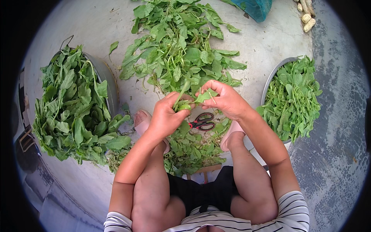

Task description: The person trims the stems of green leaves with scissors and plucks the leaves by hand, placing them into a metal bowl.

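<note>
My left hand (169, 113) is closed around a small bunch of green stems (183, 105), with one pale stalk rising from it. Close on its right, the thumb and fingers of my right hand (221, 100) pinch a green leaf with a thin stem (206, 96). Just below my hands, scissors with black and red handles (204, 121) lie on the floor among leaves, their blades mostly hidden. Beyond my hands a large heap of leafy greens (185, 52) spreads over the concrete. Between my feet lies a layer of loose leaves and trimmings (194, 150).
A deep metal pot (108, 84) heaped with large leaves stands at the left, and a metal basin (268, 78) of leafy greens at the right. A blue plastic bag (256, 8) lies at the top, corn cobs (309, 25) at the top right. My feet in pink slippers flank the scissors.
</note>
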A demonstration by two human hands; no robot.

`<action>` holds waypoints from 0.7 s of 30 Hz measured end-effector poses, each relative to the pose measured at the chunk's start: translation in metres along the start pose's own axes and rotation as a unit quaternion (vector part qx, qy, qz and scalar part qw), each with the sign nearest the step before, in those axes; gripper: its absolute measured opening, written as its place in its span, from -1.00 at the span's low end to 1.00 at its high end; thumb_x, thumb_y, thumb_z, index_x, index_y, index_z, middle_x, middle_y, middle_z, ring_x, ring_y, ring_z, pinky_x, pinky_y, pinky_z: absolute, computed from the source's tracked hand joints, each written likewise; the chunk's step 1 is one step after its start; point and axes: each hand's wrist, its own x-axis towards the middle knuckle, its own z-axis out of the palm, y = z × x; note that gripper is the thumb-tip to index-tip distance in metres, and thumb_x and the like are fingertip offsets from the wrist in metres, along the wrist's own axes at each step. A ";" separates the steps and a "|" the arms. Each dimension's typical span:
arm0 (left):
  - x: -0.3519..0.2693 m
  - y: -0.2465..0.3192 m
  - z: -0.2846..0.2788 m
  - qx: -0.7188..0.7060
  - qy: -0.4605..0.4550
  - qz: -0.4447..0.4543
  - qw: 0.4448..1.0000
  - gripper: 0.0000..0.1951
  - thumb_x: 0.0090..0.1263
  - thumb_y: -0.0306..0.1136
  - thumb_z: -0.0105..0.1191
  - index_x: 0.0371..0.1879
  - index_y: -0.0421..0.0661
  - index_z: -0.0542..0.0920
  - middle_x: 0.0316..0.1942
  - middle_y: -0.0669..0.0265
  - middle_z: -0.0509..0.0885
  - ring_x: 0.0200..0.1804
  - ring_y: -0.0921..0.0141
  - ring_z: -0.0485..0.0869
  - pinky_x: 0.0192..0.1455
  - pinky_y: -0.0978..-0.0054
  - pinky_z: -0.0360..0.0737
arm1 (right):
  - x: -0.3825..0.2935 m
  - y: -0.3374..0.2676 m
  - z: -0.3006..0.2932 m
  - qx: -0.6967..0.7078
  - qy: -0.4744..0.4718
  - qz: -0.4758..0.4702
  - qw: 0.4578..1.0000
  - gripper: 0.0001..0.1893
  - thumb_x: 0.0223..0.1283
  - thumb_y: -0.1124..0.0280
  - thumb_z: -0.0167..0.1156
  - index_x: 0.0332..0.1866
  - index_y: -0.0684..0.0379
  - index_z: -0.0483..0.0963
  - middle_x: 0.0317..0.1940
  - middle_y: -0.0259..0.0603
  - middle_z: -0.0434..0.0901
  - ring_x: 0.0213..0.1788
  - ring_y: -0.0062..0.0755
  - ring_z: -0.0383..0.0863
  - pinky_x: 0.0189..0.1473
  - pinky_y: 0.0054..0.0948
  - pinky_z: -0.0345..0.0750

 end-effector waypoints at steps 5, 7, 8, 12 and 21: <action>0.001 -0.015 -0.010 -0.480 0.105 -0.272 0.828 -0.84 0.28 -0.35 0.13 -0.28 -0.14 0.52 -0.54 0.42 0.46 -0.62 0.57 0.36 -0.40 0.50 0.49 | 0.002 0.008 -0.010 0.104 0.006 0.026 0.994 -0.82 0.15 0.39 0.22 -0.20 0.12 0.40 -0.20 -0.27 0.53 -0.29 -0.57 0.52 -0.17 -0.54 0.51; 0.001 -0.026 -0.018 -0.569 0.108 -0.298 0.759 -0.83 0.32 -0.29 0.09 -0.26 -0.12 0.52 -0.55 0.43 0.45 -0.62 0.55 0.36 -0.36 0.47 0.50 | 0.001 0.004 -0.011 0.126 0.027 0.043 0.991 -0.83 0.18 0.35 0.20 -0.21 0.11 0.40 -0.21 -0.27 0.53 -0.32 -0.57 0.51 -0.19 -0.54 0.50; -0.001 -0.036 -0.021 -0.589 0.090 -0.288 0.750 -0.82 0.34 -0.27 0.05 -0.23 -0.11 0.52 -0.52 0.43 0.45 -0.62 0.55 0.35 -0.32 0.44 0.50 | 0.000 0.005 -0.015 0.131 0.025 0.031 0.991 -0.83 0.20 0.31 0.19 -0.20 0.13 0.41 -0.25 -0.28 0.54 -0.32 -0.57 0.50 -0.21 -0.54 0.49; -0.005 -0.040 -0.022 -0.616 0.081 -0.274 0.734 -0.79 0.32 -0.27 0.08 -0.22 -0.14 0.53 -0.49 0.40 0.49 -0.61 0.54 0.37 -0.32 0.41 0.51 | -0.011 -0.010 -0.015 -0.025 0.191 -0.146 0.970 -0.80 0.17 0.31 0.23 -0.23 0.18 0.43 -0.39 -0.40 0.52 -0.41 -0.69 0.49 -0.32 -0.64 0.47; -0.007 -0.024 -0.019 -0.560 0.010 -0.251 0.789 -0.80 0.31 -0.27 0.09 -0.24 -0.14 0.53 -0.51 0.39 0.50 -0.61 0.54 0.37 -0.35 0.47 0.46 | -0.005 -0.012 0.022 -0.088 -0.019 0.000 0.996 -0.63 0.14 0.35 0.25 0.02 0.26 0.42 -0.33 -0.37 0.54 -0.38 -0.67 0.48 -0.29 -0.65 0.47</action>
